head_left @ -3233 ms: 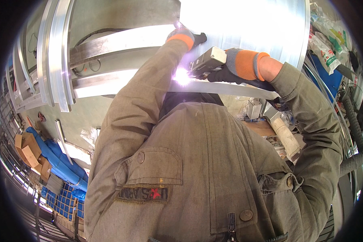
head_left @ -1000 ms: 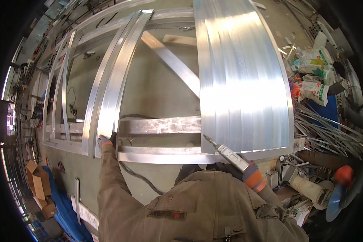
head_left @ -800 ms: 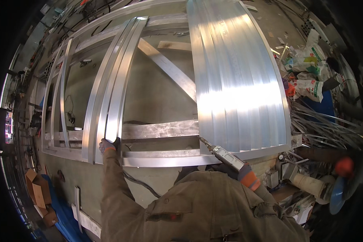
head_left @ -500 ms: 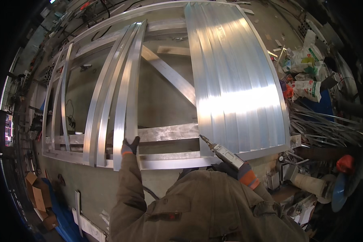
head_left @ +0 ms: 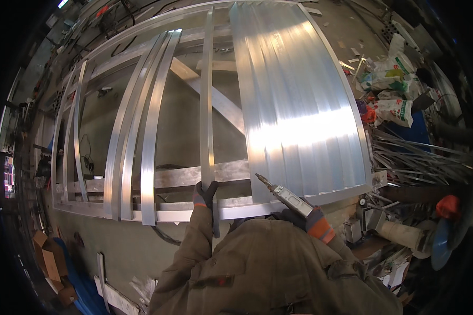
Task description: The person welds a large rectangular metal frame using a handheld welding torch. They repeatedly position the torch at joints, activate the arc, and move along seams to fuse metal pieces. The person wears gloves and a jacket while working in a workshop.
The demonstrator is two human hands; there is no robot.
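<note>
Aluminium makes up most of the scene: a big curved frame of shiny rails lies on the workshop floor, crossed by a diagonal brace and a flat cross bar. On its right half sits a wide ribbed metal sheet, brightly lit across its middle. Left of the sheet, a group of three curved strips runs from the frame's top rail down to its near rail. Between that group and the sheet stands a single narrow aluminium strip, lying lengthwise across the frame and reaching past the near rail toward the person. The person, in an olive work jacket, leans over the near rail. Their left hand, in a dark glove, is closed around the lower end of the narrow strip, just where it crosses the cross bar. Their right hand, in a dark glove with an orange cuff, grips the body of a welding torch, whose tip points up and left at the lower left corner of the ribbed sheet, very near it; actual contact cannot be judged. To the right of the frame lie a pile of loose metal offcuts and some crumpled bags.
</note>
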